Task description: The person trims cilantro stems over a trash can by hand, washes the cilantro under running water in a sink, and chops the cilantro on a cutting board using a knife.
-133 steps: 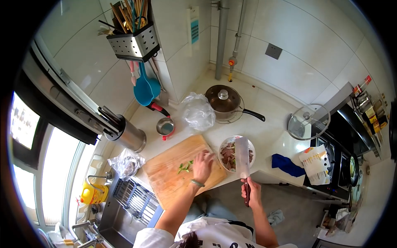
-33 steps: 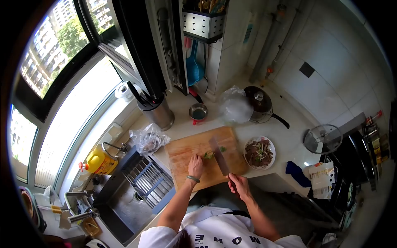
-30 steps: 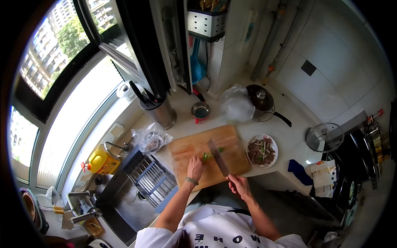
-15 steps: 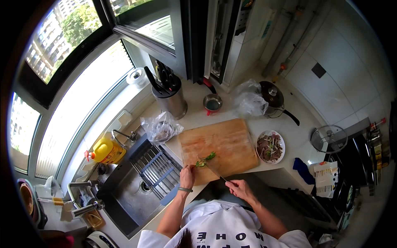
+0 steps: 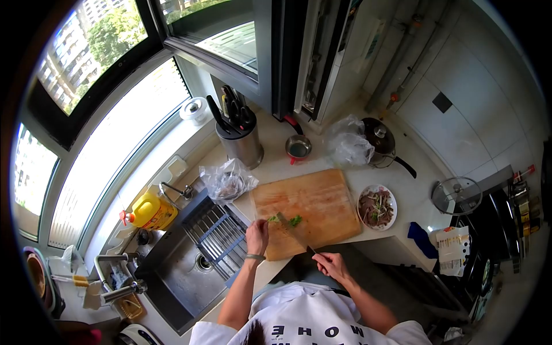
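Note:
My right hand (image 5: 332, 267) grips the handle of a cleaver (image 5: 294, 232), whose blade slants up and left over the wooden cutting board (image 5: 322, 201). Beside the blade lie small green herb pieces (image 5: 295, 221) on the board. At the board's left edge is my left hand (image 5: 257, 237), its fingers pinched together close to some bits of green; what they hold, if anything, is too small to make out. A patterned bowl (image 5: 376, 207) of sliced meat with pale shreds stands right of the board.
A knife holder (image 5: 240, 141), a small metal pot (image 5: 298, 148), plastic bags (image 5: 229, 179) and a lidded pan (image 5: 379, 138) stand behind the board. The sink (image 5: 184, 287) with its rack is at left. A blue cloth (image 5: 422, 240) and the stove are at right.
Since about four seconds ago, the cleaver has come down from over the bowl to the board. In the last half second my left hand has risen slightly, and the view has swung toward the window.

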Tool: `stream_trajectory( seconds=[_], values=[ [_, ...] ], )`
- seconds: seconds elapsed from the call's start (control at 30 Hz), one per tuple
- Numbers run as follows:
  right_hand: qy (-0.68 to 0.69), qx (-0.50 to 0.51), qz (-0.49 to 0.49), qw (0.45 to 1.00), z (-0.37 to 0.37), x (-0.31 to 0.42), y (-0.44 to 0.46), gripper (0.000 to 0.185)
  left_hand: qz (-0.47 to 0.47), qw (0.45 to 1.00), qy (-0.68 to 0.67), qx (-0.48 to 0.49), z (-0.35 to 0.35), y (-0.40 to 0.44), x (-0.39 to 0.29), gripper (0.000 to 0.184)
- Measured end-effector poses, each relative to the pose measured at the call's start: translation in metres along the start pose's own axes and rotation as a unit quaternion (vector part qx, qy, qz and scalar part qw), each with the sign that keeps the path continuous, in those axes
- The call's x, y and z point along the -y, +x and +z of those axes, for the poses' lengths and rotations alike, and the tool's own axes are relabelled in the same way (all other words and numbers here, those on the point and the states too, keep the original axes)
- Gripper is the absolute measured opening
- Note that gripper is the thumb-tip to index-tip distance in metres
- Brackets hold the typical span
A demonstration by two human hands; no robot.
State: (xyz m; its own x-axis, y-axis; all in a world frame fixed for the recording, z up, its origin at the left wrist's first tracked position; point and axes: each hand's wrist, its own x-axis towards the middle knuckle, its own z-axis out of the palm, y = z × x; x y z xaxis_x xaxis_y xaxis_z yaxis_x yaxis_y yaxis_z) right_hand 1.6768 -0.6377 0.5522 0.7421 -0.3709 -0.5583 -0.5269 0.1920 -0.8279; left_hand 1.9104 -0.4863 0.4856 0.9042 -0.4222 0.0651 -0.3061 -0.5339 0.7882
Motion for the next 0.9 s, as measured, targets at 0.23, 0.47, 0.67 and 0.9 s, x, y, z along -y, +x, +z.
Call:
stream_trajectory(
  seconds=[0.23,0.47,0.67,0.9],
  values=[
    [0.098,-0.059,-0.013,0.993,-0.008,0.009,-0.002,0.03,0.125,0.992,0.021,0.025,0.046,-0.003,-0.01,0.013],
    [0.077,-0.041,0.009,0.996,-0.009,0.012,-0.005,0.03,0.185,0.98,0.06,0.05,0.041,-0.018,-0.016,0.02],
    [0.038,-0.029,0.039,0.998,-0.005,0.001,0.0,0.036,0.157,0.98,0.071,0.103,0.044,-0.013,-0.003,0.018],
    [-0.079,-0.036,0.02,0.996,-0.003,0.0,0.011,0.037,0.168,0.973,0.101,0.12,0.051,-0.01,0.003,0.016]
  ],
)
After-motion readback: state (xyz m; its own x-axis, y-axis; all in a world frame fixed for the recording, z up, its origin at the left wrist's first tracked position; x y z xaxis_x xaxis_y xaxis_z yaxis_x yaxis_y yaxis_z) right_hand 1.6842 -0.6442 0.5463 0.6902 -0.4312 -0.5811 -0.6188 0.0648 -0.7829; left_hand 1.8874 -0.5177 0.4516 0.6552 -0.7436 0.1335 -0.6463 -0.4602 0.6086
